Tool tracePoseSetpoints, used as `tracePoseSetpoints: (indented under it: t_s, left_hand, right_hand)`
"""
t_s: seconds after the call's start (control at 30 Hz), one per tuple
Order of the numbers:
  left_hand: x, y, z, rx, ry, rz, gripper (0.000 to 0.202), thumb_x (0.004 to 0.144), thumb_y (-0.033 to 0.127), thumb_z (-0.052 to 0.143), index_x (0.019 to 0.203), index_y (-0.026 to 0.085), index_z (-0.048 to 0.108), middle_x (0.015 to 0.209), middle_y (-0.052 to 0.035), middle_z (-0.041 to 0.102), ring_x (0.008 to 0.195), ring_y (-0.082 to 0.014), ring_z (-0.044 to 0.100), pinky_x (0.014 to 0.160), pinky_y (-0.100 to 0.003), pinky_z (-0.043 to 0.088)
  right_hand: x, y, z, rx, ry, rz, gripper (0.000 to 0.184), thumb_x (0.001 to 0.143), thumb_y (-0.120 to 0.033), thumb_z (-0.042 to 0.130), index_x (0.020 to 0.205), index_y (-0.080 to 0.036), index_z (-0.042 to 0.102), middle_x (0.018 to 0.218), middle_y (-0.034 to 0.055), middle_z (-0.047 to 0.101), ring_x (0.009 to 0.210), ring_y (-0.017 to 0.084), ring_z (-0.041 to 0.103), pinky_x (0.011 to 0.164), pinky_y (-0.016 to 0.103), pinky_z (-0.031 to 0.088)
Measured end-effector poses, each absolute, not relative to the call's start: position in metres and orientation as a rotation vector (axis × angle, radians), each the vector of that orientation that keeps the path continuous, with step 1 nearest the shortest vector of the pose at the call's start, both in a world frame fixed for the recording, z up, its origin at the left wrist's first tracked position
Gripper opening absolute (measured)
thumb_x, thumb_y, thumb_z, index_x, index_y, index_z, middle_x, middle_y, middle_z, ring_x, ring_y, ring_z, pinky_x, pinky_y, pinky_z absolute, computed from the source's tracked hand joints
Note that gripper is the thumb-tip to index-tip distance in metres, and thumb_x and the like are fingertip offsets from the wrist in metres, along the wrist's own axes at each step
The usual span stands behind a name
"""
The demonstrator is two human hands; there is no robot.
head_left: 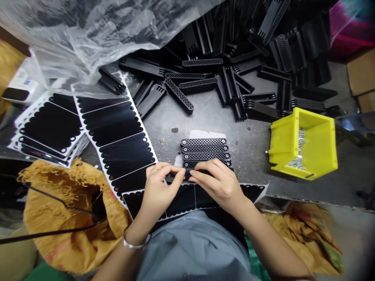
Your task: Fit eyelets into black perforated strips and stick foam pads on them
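a grey table carries black grilles heaped toward its far edge, a yellow bin near the right edge, and black label sheets toward the left.

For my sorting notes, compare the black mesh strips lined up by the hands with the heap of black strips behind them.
The lined-up black mesh strips lie flat and parallel, while the heap of black strips lies scattered at many angles. The lined-up strips all show their mesh faces; the heap shows mesh faces, plain sides and comb-like ends. Both are long, narrow and black.
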State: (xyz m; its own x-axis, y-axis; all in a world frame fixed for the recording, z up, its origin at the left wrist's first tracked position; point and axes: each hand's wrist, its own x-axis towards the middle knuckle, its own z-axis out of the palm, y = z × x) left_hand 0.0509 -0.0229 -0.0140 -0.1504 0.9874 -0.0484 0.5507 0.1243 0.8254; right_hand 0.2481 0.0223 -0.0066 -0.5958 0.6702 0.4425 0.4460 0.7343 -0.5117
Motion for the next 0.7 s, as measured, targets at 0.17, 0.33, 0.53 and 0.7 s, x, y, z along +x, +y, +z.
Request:
tracePoseSetpoints:
  t_s: [0.17, 0.33, 0.53, 0.7]
  left_hand:
    - [0.048, -0.019, -0.016, 1.490, 1.776, 0.848, 0.018, 0.091, 0.036, 0.072, 0.077, 0.025, 0.074, 0.080, 0.0016, 0.075, 0.083, -0.0196, 0.066, 0.097, -0.042, 0.040]
    - [0.047, -0.018, -0.017, 1.493, 1.786, 0.850, 0.019, 0.090, 0.036, 0.072, 0.075, 0.025, 0.073, 0.080, 0.0018, 0.073, 0.082, -0.0192, 0.066, 0.098, -0.042, 0.038]
    - [0.045, -0.014, -0.017, 1.514, 1.758, 0.866, 0.018, 0.089, 0.035, 0.071, 0.075, 0.024, 0.072, 0.079, 0.0004, 0.072, 0.080, -0.0196, 0.066, 0.083, -0.037, 0.044]
    - [0.044, -0.018, -0.011, 1.689, 1.819, 0.875, 0.015, 0.092, 0.029, 0.072, 0.078, 0.024, 0.071, 0.079, 0.0009, 0.073, 0.080, -0.0196, 0.067, 0.085, -0.039, 0.046]
  right_hand:
    - [0.266, 0.020, 0.004, -0.930, -2.358, 0.509, 0.023, 0.099, -0.025, 0.068, 0.120, -0.019, 0.074, 0.110, 0.0137, 0.074, 0.096, 0.023, 0.067, 0.079, 0.038, 0.059]
    - [0.312, 0.021, 0.009, -1.224, -2.041, 0.864, 0.013, 0.098, -0.023, 0.070, 0.108, -0.023, 0.077, 0.096, 0.0049, 0.072, 0.086, 0.016, 0.070, 0.072, 0.029, 0.058]
    - [0.316, 0.028, -0.002, -1.181, -1.943, 0.980, 0.011, 0.098, -0.020, 0.067, 0.100, -0.021, 0.078, 0.092, 0.0033, 0.071, 0.074, 0.012, 0.065, 0.063, 0.026, 0.053]
    - [0.331, 0.017, 0.008, -1.245, -2.023, 0.649, 0.014, 0.097, -0.021, 0.068, 0.109, -0.023, 0.077, 0.097, 0.0061, 0.066, 0.082, 0.017, 0.064, 0.074, 0.032, 0.058]
